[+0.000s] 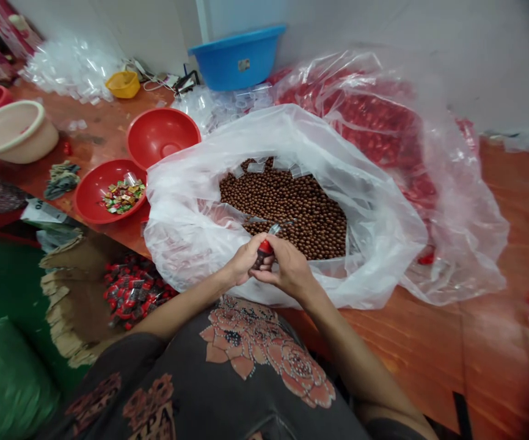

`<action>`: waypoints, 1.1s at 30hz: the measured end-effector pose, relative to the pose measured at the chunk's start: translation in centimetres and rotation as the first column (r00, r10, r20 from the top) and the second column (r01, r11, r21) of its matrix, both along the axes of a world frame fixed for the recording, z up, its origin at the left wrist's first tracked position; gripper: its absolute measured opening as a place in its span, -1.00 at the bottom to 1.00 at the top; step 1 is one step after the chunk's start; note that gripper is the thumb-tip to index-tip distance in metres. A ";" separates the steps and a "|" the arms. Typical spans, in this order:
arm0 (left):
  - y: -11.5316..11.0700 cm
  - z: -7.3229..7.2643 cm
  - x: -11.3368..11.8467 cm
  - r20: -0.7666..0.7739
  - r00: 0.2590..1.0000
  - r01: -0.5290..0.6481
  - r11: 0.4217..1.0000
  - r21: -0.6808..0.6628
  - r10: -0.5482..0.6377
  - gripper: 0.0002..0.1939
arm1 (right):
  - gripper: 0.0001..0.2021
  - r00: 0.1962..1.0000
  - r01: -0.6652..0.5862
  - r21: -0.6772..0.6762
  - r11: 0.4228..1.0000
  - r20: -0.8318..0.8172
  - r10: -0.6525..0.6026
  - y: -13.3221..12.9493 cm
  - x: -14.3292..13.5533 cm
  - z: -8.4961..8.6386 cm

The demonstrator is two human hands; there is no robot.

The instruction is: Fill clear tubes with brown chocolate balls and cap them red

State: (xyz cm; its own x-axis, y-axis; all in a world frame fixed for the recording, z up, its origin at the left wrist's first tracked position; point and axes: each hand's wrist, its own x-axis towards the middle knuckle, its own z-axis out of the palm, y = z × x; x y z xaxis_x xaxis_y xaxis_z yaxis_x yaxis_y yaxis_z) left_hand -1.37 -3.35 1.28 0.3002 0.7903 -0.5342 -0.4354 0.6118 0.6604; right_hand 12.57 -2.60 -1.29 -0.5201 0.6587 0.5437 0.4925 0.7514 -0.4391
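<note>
- We had one small red-capped container [259, 261] between the two hands, right in front of the body and over the near edge of the bag.
- We saw the left hand [242, 261] closed on its left side and the right hand [291, 269] gripping from the right; neither was clearly nearer.
- Its long axis leaned, we judged: red cap up and slightly right, dark body down and slightly left.
- Just beyond the cap we made out one clear plastic piece [274, 229]; whether it touched the fingers, we could not tell.
- Past the hands we had one open white bag [374, 256] of brown balls [292, 208], too many to count.
- Left of it we had one carton [69, 305] of red-capped jars [129, 293], uncountable.
- Farther left we counted two red bowls [164, 137], one holding wrapped sweets [122, 197].
- Behind, we counted one blue basin [237, 58] and one yellow bowl [123, 84].
</note>
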 end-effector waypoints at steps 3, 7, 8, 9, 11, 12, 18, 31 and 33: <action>-0.5 -0.3 -0.6 -0.001 0.998 -0.058 0.998 -0.001 0.058 -0.49 | -0.23 1.000 -0.028 -0.003 1.000 -0.010 0.028 0.0 -0.6 -0.1; -0.5 -0.4 -1.1 -0.120 0.981 -0.142 0.986 0.090 0.152 -0.53 | -0.24 0.997 -0.075 -0.037 0.997 0.014 0.076 0.3 -1.1 0.3; -0.5 -0.3 -1.2 -0.180 0.967 -0.156 0.976 0.150 0.182 -0.55 | -0.25 0.996 -0.082 -0.037 0.996 0.018 0.083 0.3 -1.3 0.4; -0.5 -0.2 -1.3 -0.246 0.947 -0.155 0.964 0.217 0.207 -0.56 | -0.26 0.996 -0.085 -0.039 0.996 0.019 0.086 0.4 -1.4 0.5; -0.5 0.1 -1.5 -0.373 0.903 -0.088 0.941 0.326 0.213 -0.54 | -0.29 0.997 -0.079 -0.044 0.996 0.005 0.079 0.4 -1.5 0.5; -0.6 0.2 -1.5 -0.426 0.885 -0.029 0.935 0.354 0.189 -0.51 | -0.31 0.997 -0.074 -0.042 0.996 -0.009 0.074 0.4 -1.6 0.5; -1.1 0.5 -2.2 -0.483 0.876 0.281 0.823 0.493 -0.009 -0.29 | -0.37 0.998 -0.018 -0.008 1.000 -0.061 0.018 0.5 -0.7 0.3; -2.6 0.5 -2.0 -0.381 0.912 0.029 0.904 0.427 0.150 -0.21 | -0.31 0.995 0.025 0.170 0.985 -0.098 -0.009 0.5 -0.9 -1.5; -2.7 0.6 -2.3 -0.383 0.910 0.021 0.906 0.423 0.157 -0.22 | -0.31 0.994 0.034 0.109 0.993 -0.109 -0.022 0.1 -1.5 -1.6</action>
